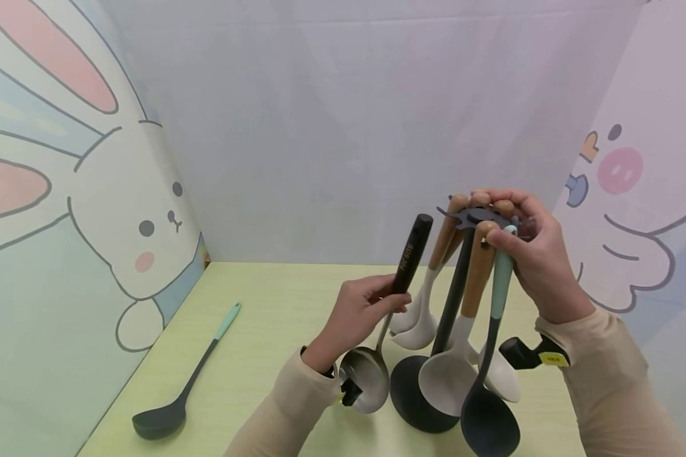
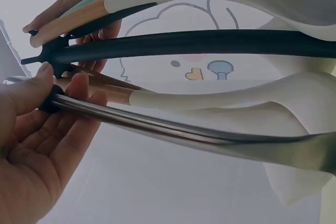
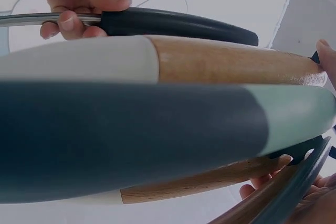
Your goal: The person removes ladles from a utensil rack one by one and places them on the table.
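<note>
Steel ladle (image 1: 411, 260), held up just left of a cluster of hanging utensils: the left hand (image 1: 357, 317) pinches it low on its black handle, fingers bent in with hardly any gap. That low hold probably serves to leave the handle's top free beside the dark hook rack (image 1: 476, 218); whether the two touch, I cannot tell. The steel bowl hangs downward, apart from the desk (image 1: 286, 285).

The right hand (image 1: 549, 266) holds the rack's top, fingers bent over behind the handle ends and thumb in front by the teal-handled ladle (image 1: 491, 419) — likely to steady the load. The utensils hang by their handle ends, which would explain why they crowd together heads down: a black-handled utensil (image 1: 453, 304), a wooden-handled pale ladle (image 1: 448, 381) and white utensils (image 1: 420, 333) behind.

A second teal-handled ladle (image 1: 160, 420) lies on the desk, well apart to the left. As for containers, only the ladle bowls qualify — the steel one shows metal inside, while the others' insides are hard to judge.
</note>
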